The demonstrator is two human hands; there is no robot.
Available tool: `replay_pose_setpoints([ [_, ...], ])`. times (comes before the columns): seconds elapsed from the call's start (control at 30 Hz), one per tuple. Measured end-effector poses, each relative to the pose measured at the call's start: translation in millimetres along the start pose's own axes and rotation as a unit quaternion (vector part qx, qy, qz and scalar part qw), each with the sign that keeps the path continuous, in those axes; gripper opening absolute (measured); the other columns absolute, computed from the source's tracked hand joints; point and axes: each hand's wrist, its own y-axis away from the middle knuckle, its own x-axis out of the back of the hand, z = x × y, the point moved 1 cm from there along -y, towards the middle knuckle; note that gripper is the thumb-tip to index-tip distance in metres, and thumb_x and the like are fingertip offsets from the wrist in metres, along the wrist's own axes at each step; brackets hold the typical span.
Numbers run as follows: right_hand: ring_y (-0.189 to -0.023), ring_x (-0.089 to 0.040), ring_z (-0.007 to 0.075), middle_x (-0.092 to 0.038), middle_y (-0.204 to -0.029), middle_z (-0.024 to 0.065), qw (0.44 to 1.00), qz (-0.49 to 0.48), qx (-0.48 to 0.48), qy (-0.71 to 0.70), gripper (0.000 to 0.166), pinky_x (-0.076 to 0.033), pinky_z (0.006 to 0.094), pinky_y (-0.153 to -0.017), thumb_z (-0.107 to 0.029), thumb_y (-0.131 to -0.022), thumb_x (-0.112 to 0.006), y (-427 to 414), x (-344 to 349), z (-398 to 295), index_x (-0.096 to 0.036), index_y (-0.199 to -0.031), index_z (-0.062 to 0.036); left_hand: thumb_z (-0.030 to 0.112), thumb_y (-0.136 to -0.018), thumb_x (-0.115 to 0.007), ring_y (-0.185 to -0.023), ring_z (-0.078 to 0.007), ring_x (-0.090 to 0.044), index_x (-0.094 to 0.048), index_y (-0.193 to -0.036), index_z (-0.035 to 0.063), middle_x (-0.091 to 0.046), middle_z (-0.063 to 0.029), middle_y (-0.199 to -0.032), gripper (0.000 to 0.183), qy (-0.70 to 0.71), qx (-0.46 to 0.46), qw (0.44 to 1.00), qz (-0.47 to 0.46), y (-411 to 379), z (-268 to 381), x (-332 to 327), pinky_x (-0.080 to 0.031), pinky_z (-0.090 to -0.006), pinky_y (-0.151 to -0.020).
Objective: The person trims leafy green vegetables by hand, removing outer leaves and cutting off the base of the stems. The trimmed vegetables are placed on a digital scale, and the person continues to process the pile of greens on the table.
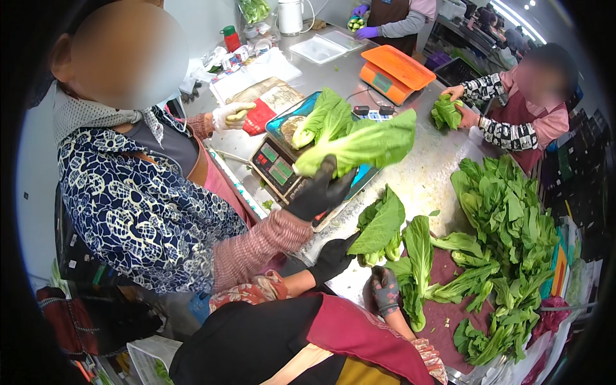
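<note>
My left hand [334, 257], in a black glove, grips the near side of a bunch of leafy greens [382, 228]; its fingertips are hidden behind the leaves. My right hand [385, 291], in a dark patterned glove, is just below that bunch with its fingers curled. Whether it holds anything, I cannot tell. Right beside it lies a long-leaved green [417, 260] with a pale stalk. Under my hands is a white surface [353, 284], and a maroon cloth [445, 313] spreads to the right.
A co-worker's dark-gloved hand [322, 190] holds a lettuce-like head [361, 144] over a digital scale [274, 166]. A large heap of greens [510, 231] lies at right. Beyond stand an orange scale [397, 72] and a co-worker [534, 106] holding greens [445, 113].
</note>
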Motion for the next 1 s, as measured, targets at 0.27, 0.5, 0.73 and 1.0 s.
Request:
replay_pose_setpoints([
  [0.27, -0.088, -0.059, 0.0325, -0.059, -0.094, 0.0166, 1.000, 0.004, 0.008, -0.022, 0.024, -0.046, 0.0371, -0.076, -0.008, -0.079, -0.054, 0, -2, 1, -0.058, -0.102, -0.0039, 0.009, -0.071, -0.064, -0.078, -0.0331, -0.057, -0.039, -0.132, 0.0101, -0.060, -0.0165, -0.084, 0.066, -0.007, -0.029, 0.999, 0.016, 2, -1, -4, -0.045, -0.0419, -0.068],
  [0.5, -0.088, -0.059, 0.0316, -0.059, -0.095, 0.0168, 1.000, -0.007, 0.005, -0.013, 0.026, -0.046, 0.0357, -0.077, -0.007, -0.080, -0.054, 1, -3, 8, -0.058, -0.104, -0.0025, 0.010, -0.071, -0.064, -0.077, -0.0328, -0.057, -0.039, -0.132, 0.0098, -0.060, -0.0163, -0.082, 0.066, -0.016, -0.037, 0.999, 0.023, 3, -2, -6, -0.044, -0.0421, -0.068],
  [0.73, -0.089, -0.058, 0.0338, -0.059, -0.096, 0.0181, 0.999, -0.015, 0.035, -0.001, 0.030, -0.046, 0.0369, -0.076, -0.008, -0.077, -0.056, 1, -8, 16, -0.057, -0.107, -0.0023, 0.013, -0.073, -0.063, -0.074, -0.0307, -0.058, -0.043, -0.127, 0.0085, -0.060, -0.0159, -0.084, 0.057, -0.066, -0.118, 0.986, 0.103, 19, -48, -50, -0.046, -0.0404, -0.069],
  [1.0, -0.092, -0.056, 0.0296, -0.058, -0.100, 0.0151, 0.999, -0.001, -0.031, -0.036, 0.026, -0.044, 0.0325, -0.081, -0.009, -0.079, -0.056, 7, -11, 20, -0.057, -0.103, -0.0010, 0.012, -0.076, -0.059, -0.076, -0.0288, -0.058, -0.049, -0.119, 0.0065, -0.060, -0.0166, -0.089, 0.044, -0.112, -0.122, 0.986, 0.030, -5, 15, -27, -0.047, -0.0380, -0.072],
])
